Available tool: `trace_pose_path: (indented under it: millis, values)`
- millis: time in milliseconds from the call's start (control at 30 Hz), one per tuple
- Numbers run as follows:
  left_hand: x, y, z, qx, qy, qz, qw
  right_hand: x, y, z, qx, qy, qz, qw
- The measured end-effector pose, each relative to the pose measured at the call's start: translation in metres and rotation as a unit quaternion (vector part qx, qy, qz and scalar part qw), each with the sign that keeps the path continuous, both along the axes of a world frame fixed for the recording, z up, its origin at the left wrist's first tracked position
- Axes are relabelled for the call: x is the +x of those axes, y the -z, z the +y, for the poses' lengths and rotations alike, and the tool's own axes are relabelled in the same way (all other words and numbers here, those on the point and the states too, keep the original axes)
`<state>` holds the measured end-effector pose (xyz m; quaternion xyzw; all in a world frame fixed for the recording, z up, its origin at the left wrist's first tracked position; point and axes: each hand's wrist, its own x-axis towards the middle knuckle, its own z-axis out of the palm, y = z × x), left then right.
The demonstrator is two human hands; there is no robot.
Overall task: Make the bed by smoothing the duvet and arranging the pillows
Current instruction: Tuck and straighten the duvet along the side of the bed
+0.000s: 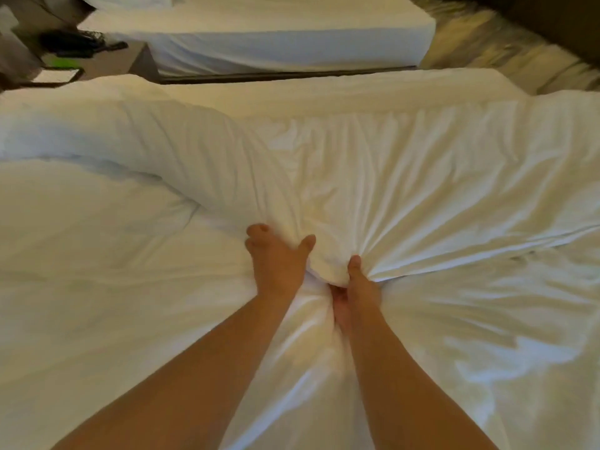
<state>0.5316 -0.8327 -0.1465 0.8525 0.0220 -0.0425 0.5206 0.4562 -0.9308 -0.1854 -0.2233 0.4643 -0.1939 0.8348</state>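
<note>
A white duvet [406,177] covers the near bed, wrinkled, with a thick fold running from the far left down to the middle. My left hand [276,258] grips the end of that fold, thumb on top, fingers curled over the left side. My right hand [357,287] holds the same bunch of cloth from the right, its fingers tucked under the fabric and partly hidden. Creases fan out from both hands. On the left, a smoother white part [81,228] lies below the fold. I cannot make out a separate pillow on this bed.
A second bed [276,37] with white linen stands beyond a narrow gap. A nightstand [97,60] at the far left carries a black telephone [74,43]. Carpeted floor [503,50] shows at the upper right.
</note>
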Motion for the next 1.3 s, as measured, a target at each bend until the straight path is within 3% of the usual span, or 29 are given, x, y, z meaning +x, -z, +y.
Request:
trace_pose_path:
  millis: [67,100,167,267,400,467,500,533,567,600,633,667,733,833,933,1000,1067,1133,1200,1300]
  values:
    - [0.033,-0.022,0.008,0.137,-0.013,-0.137,0.981,-0.003,0.01,0.0,-0.017,0.016,-0.015,1.0]
    - [0.049,-0.028,0.008,0.192,0.006,-0.147,0.97,-0.003,0.013,0.0,-0.028,0.02,-0.022,0.999]
    - [0.075,-0.033,-0.001,0.291,0.04,-0.079,0.953,-0.004,0.019,0.001,-0.036,0.028,-0.028,0.999]
    - [0.098,-0.023,-0.02,0.287,0.057,0.056,0.955,-0.004,0.022,0.0,-0.04,0.032,-0.036,0.998]
    - [0.111,0.011,-0.02,0.325,0.068,0.046,0.942,-0.003,0.029,-0.003,-0.036,0.032,-0.045,0.998]
    - [0.112,0.02,-0.005,0.215,0.034,0.058,0.974,-0.002,0.032,-0.006,-0.032,0.028,-0.052,0.998]
    - [0.112,0.016,0.006,0.075,0.007,0.077,0.994,-0.001,0.033,-0.008,-0.031,0.024,-0.055,0.998]
    - [0.111,0.009,0.019,-0.14,-0.018,0.112,0.984,-0.001,0.033,-0.009,-0.027,0.019,-0.061,0.998]
    - [0.103,0.0,0.032,-0.371,-0.017,0.16,0.915,0.0,0.033,-0.011,-0.023,0.017,-0.063,0.998]
    - [0.09,-0.005,0.046,-0.542,0.004,0.186,0.82,0.002,0.032,-0.013,-0.019,0.015,-0.063,0.998]
    - [0.07,-0.004,0.059,-0.638,0.023,0.201,0.743,0.003,0.033,-0.014,-0.018,0.012,-0.062,0.998]
    - [0.049,0.0,0.07,-0.681,0.021,0.211,0.701,0.004,0.031,-0.012,-0.019,0.011,-0.059,0.998]
    - [0.013,0.02,0.087,-0.711,-0.006,0.236,0.662,0.003,0.026,-0.01,-0.01,0.013,-0.064,0.998]
    - [-0.002,0.037,0.1,-0.712,-0.02,0.25,0.656,0.002,0.012,-0.009,0.027,0.033,-0.11,0.993]
    - [0.013,0.031,0.1,-0.642,-0.015,0.261,0.721,0.017,-0.014,0.016,0.096,-0.004,-0.183,0.978]
    - [0.022,0.016,0.104,-0.544,-0.034,0.277,0.791,0.037,-0.022,0.049,0.137,-0.042,-0.19,0.971]
    - [0.036,-0.001,0.109,-0.338,-0.033,0.231,0.912,0.054,-0.014,0.075,0.128,-0.062,-0.153,0.978]
    - [0.057,-0.019,0.111,-0.1,-0.034,0.136,0.985,0.059,-0.003,0.089,0.1,-0.044,-0.091,0.99]
    - [0.088,-0.036,0.101,0.084,-0.024,0.051,0.995,0.052,0.013,0.092,0.07,0.0,-0.096,0.993]
    - [0.136,-0.046,0.078,0.315,0.028,-0.01,0.949,0.037,0.021,0.093,0.078,0.019,-0.121,0.989]
